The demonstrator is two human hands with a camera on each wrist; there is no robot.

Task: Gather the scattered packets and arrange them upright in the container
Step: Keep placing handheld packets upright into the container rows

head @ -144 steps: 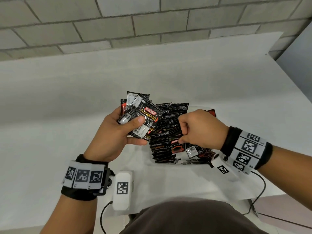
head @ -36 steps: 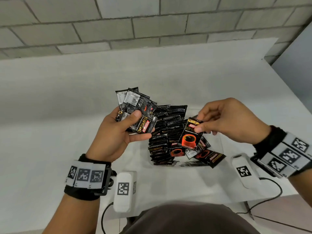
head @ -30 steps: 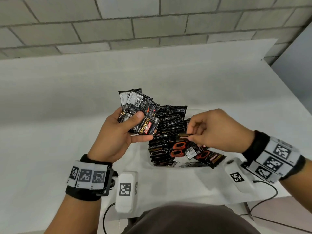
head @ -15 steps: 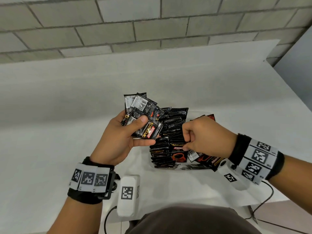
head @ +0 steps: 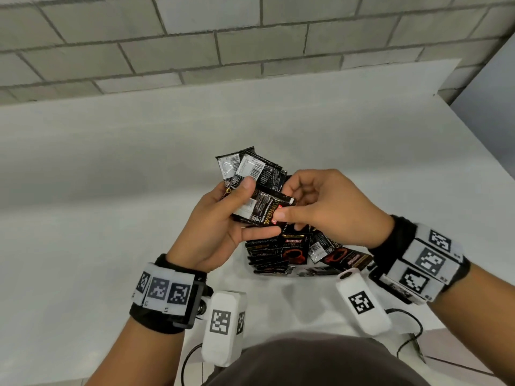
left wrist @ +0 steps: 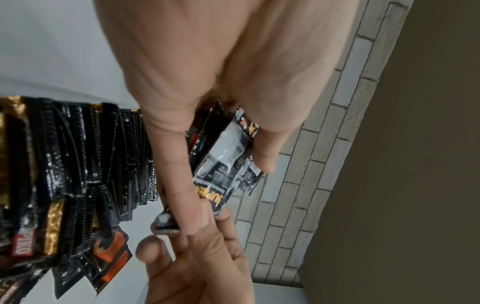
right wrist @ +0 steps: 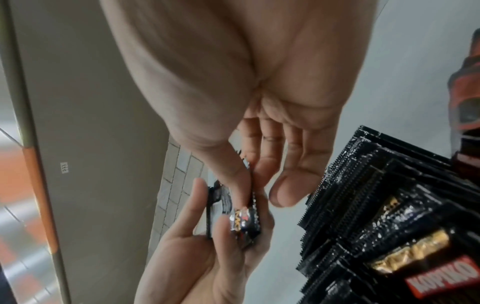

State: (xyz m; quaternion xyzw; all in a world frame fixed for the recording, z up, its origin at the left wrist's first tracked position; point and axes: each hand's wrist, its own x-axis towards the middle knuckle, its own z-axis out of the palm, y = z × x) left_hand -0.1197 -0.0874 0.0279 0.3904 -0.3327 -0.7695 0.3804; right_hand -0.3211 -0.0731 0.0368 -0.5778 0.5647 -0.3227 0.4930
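Holding tight, my left hand [head: 220,227] is gripping a fan of packets [head: 256,185], thumb on top and fingers under. My right hand [head: 326,207] is pinching the end of the front packet [head: 267,210] in that fan, thumb against finger, and my other right fingers are hanging loose. Both hands are staying up in the air over the table [head: 111,190]. Under them, more packets are standing on edge in a tight row [head: 267,254] in the container, whose walls I cannot make out. A few loose packets [head: 340,256] are lying flat just beside the row.
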